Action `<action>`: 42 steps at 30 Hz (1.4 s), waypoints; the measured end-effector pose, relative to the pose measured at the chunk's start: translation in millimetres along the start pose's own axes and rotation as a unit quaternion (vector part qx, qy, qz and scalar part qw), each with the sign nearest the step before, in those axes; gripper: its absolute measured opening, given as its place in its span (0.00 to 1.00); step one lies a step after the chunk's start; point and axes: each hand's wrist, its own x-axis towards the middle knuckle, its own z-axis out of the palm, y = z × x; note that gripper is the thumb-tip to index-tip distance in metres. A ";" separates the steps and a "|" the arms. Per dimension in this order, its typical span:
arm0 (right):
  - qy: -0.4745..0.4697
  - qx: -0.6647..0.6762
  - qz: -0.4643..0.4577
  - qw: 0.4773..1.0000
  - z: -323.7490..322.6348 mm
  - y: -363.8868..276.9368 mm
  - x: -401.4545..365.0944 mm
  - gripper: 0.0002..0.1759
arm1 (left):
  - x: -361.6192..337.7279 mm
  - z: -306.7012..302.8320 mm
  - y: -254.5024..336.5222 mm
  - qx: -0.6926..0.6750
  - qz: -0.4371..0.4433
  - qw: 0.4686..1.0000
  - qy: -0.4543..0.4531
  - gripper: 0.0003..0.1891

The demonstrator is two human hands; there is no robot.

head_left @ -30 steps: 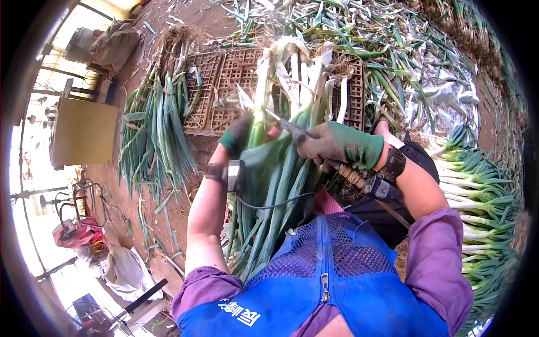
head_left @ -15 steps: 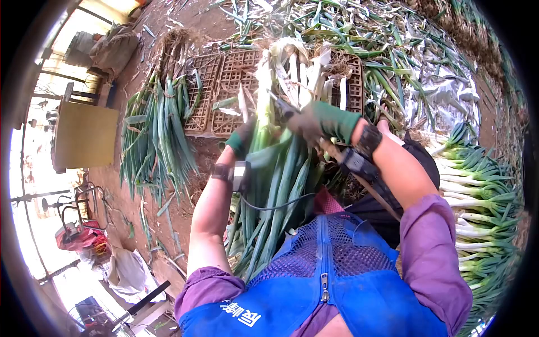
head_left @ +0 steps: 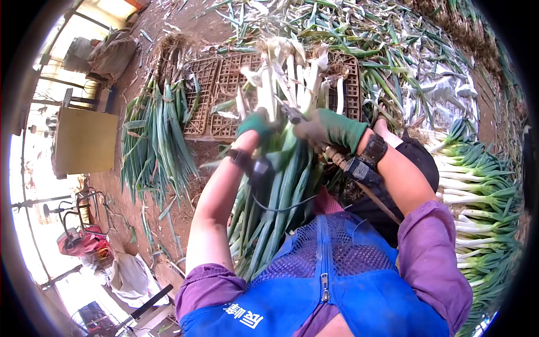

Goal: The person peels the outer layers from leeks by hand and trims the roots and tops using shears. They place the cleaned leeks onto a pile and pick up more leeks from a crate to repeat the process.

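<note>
My right hand, in a green glove with a dark palm, is closed around an air gun. The gun's thin nozzle points up and left at the leeks, and its hose runs down past my right forearm. My left hand, gloved alike and partly blurred, is closed around a leek just below its white part. More leeks lie in a bunch under both hands, their white ends up on a brown plastic crate and their green leaves toward my lap.
Left of the crates lies another bunch of leeks with soil on the roots. Stripped leaves litter the ground beyond. Rows of cleaned leeks lie on the right. A yellowish board stands at far left.
My left hand has moved up and to the right, nearer the nozzle. My right hand and the air gun have shifted slightly. The leek at my left hand has changed position.
</note>
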 end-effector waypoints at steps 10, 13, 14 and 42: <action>-0.011 0.107 0.018 0.994 -8.8 22.6 0.8 0.22 | -32.1 -54.7 -24.8 0.075 0.431 0.893 -0.103 0.20; -0.024 0.054 0.027 0.998 -10.5 -4.5 8.8 0.22 | -41.1 -44.7 -44.0 0.049 0.455 0.883 -0.101 0.21; -0.022 0.028 0.025 0.999 -10.0 -7.8 18.6 0.22 | -45.5 -44.1 -44.0 0.032 0.442 0.891 -0.100 0.21; -0.005 0.100 -0.007 0.995 -11.1 -8.5 27.3 0.23 | -67.8 -53.2 -62.5 -0.547 0.111 0.819 -0.133 0.18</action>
